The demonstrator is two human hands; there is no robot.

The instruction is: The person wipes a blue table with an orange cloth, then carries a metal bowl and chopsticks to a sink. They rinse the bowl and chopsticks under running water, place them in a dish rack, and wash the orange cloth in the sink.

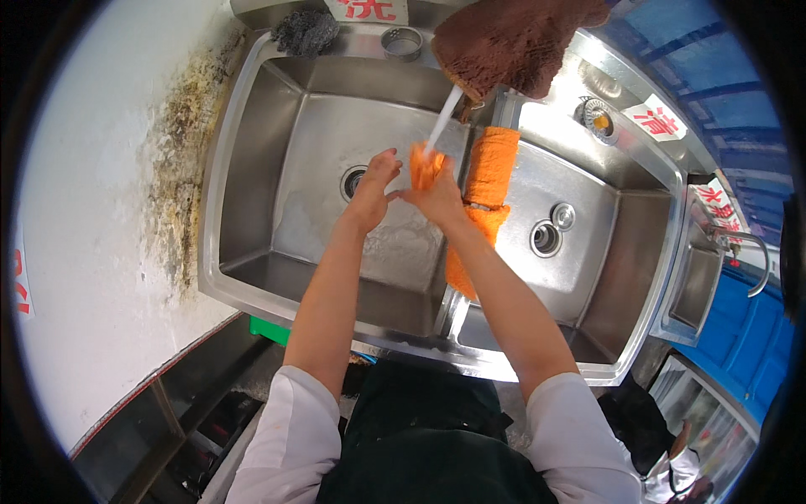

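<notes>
Over the left basin of a stainless-steel double sink [252,277], my right hand [437,195] grips a wet orange cloth [425,165]. A white stream of water [444,118] falls onto that cloth from beneath a brown towel [504,47], which hides the tap. My left hand [373,189] is empty, thumb apart from the fingers, just left of the cloth. It partly covers the basin's drain [352,183]. On the divider right of my hands lie a folded orange cloth [492,165] and, nearer me, another orange cloth [463,271], partly behind my right forearm.
Steel wool [305,33] and a metal strainer cup [402,44] sit on the back ledge. The right basin holds a drain [545,238] with a round metal stopper [563,216] beside it. A stained white wall [113,189] borders the left; a small sink with a curved tap [759,264] stands right.
</notes>
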